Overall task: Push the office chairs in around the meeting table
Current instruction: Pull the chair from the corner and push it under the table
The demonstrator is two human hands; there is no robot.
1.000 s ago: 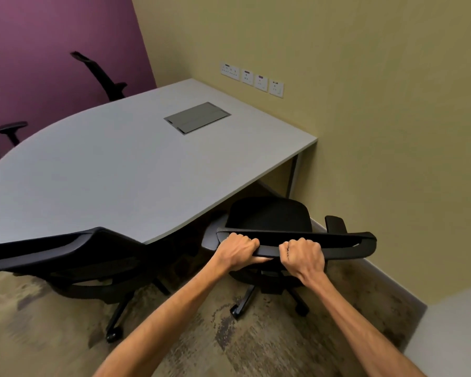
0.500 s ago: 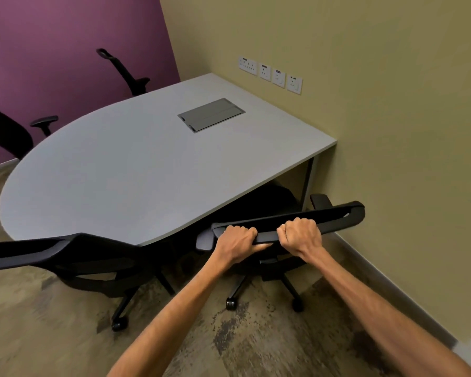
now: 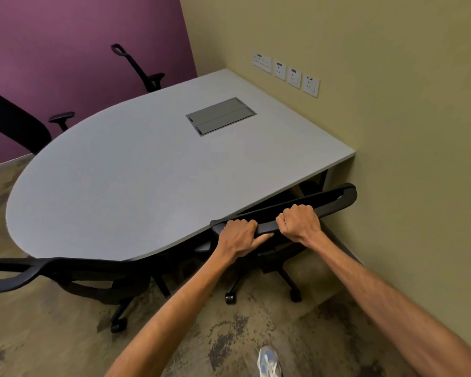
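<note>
A black office chair (image 3: 335, 200) stands at the right end of the grey meeting table (image 3: 136, 180), next to the olive wall. Its seat is hidden under the tabletop and its backrest top touches the table's edge. My left hand (image 3: 238, 236) and my right hand (image 3: 299, 223) both grip the top of that backrest, side by side. A second black chair (image 3: 74, 276) sits at the near left edge of the table. Two more black chairs, one (image 3: 14, 121) at the far left and one (image 3: 142, 69) by the purple wall, stand on the far side.
The olive wall (image 3: 405, 159) runs close along the right, with a row of sockets (image 3: 286, 73) above the table. A grey cable hatch (image 3: 220, 115) is set into the tabletop. Patterned carpet (image 3: 65, 344) lies under me, and my shoe (image 3: 268, 361) shows at the bottom.
The chair in my hands has rolled forward under the table until its seat is hidden. I have stepped closer, and my arms are stretched further out.
</note>
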